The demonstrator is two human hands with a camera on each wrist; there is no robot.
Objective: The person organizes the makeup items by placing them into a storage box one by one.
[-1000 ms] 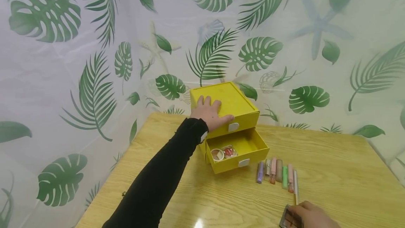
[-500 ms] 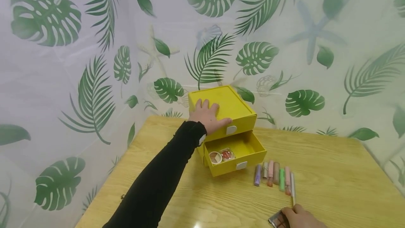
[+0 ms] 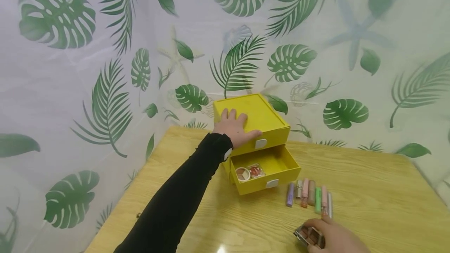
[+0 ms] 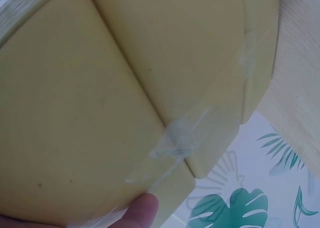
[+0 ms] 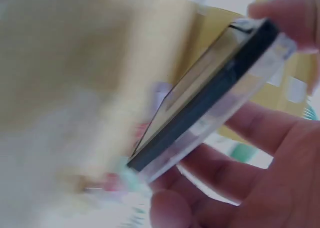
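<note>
At the lower right of the frame the right hand (image 3: 335, 238) has its grip clenched on a palette (image 3: 308, 236) of brownish pans, pinched between thumb and fingers; the right wrist view shows it tilted, with a dark edge and a clear cover. Under it spreads the worktop (image 3: 383, 194), pale yellow wood with fine wavy grain, a bright patch of glare at the bottom centre of the frame and a small dark speck (image 3: 138, 215) near its left edge. A black sleeve (image 3: 179, 198) crosses from the bottom towards the centre.

Right of centre lie seven slim tubes (image 3: 318, 199) side by side, purple, silver, pink, brown and green among them. Just left of them juts an open drawer (image 3: 291, 174), with a round compact (image 3: 242, 174) and a red square compact (image 3: 256, 171) in its left part. It belongs to the yellow box (image 3: 260, 113) at the centre, where the left hand (image 3: 234, 131) rests with its grip released, fingers spread on the top. The left wrist view shows clear tape across the box's seam.

Beyond the worktop, a pale wall covering (image 3: 309, 15) fills the upper frame, printed with green leaves, shells and starfish, its corner left of centre
</note>
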